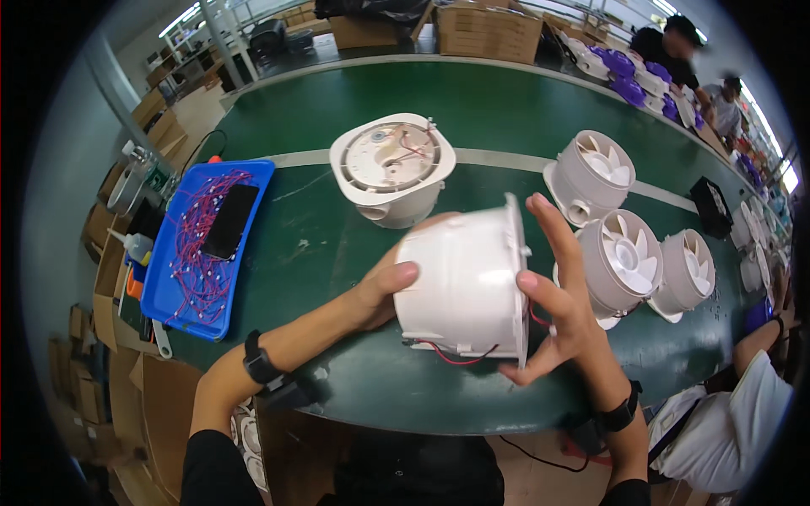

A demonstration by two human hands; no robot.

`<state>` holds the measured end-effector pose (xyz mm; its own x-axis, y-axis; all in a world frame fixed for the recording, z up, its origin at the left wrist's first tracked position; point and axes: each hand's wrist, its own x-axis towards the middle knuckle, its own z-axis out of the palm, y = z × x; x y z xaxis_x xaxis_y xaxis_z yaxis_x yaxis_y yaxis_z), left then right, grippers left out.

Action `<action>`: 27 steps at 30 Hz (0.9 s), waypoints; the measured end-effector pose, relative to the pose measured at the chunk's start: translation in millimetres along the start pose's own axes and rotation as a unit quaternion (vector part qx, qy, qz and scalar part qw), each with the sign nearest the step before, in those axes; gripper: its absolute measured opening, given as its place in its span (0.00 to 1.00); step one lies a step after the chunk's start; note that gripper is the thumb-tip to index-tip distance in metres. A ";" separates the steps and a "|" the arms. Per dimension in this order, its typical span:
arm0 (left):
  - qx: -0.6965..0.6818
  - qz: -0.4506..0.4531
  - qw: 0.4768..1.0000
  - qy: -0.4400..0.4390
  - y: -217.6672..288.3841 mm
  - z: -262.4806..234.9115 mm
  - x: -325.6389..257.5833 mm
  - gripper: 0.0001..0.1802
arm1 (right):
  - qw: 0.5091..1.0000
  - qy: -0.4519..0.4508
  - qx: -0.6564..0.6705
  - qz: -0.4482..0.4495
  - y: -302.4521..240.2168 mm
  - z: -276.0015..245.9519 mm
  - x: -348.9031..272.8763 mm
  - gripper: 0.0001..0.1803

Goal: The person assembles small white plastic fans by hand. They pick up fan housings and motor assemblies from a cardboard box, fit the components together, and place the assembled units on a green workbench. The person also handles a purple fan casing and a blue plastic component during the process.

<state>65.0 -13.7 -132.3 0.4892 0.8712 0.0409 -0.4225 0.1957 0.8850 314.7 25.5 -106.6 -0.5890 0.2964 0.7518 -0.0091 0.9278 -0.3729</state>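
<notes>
A white plastic fan housing [460,282] is tilted on its side above the table's near part. My left hand [384,287] is closed round its left end, thumb on the near wall and the other fingers hidden behind. A red and black wire runs along the housing's lower side. My right hand [565,312] is at the flanged rim on the right, fingers spread apart, with fingertips at or touching the rim. A short red wire with a small white connector [553,331] shows by those fingers. Behind stands another white housing [392,160], open side up, with wires inside.
White fan units [624,253] with blades stand to the right on the green table [295,228]. A blue tray [268,181] at left holds red-blue wires and a black phone [230,221]. Cartons [488,34] stand at the back. People sit or work at the right.
</notes>
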 end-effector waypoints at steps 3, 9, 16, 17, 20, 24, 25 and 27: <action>0.067 0.133 0.984 0.096 -1.7 -2.3 -7.0 0.61 | 0.999 0.036 -0.010 0.035 15.9 -2.0 -3.1 0.55; 0.263 0.359 0.876 0.185 15.0 2.6 -6.5 0.63 | 0.856 0.045 0.373 0.354 9.2 15.8 -10.2 0.59; 0.522 0.444 0.719 0.116 17.8 -4.1 -17.8 0.63 | 0.696 0.034 0.593 0.403 -9.0 36.6 -15.3 0.69; 0.558 0.455 0.687 0.103 18.2 -3.0 -17.8 0.63 | 0.709 0.045 0.570 0.412 -10.4 35.1 -14.8 0.71; 0.567 0.496 0.648 0.111 16.1 -1.7 -17.5 0.57 | 0.749 0.057 0.507 0.423 -11.4 30.4 -12.4 0.74; 0.601 0.516 0.603 0.092 13.0 -6.9 -16.1 0.51 | 0.781 0.034 0.447 0.436 -5.3 26.8 -17.2 0.75; 0.604 0.517 0.600 0.087 13.6 -7.4 -16.0 0.49 | 0.784 0.031 0.439 0.438 -3.3 26.7 -19.9 0.74; 0.610 0.520 0.594 0.076 14.6 -6.7 -15.8 0.43 | 0.789 0.021 0.427 0.442 -0.9 23.9 -25.6 0.73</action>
<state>46.1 -21.7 -123.1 0.3350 0.2848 0.8981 0.4754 -0.8741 0.0998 310.5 11.7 -138.5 -0.6424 0.7664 0.0039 -0.1619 -0.1307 -0.9781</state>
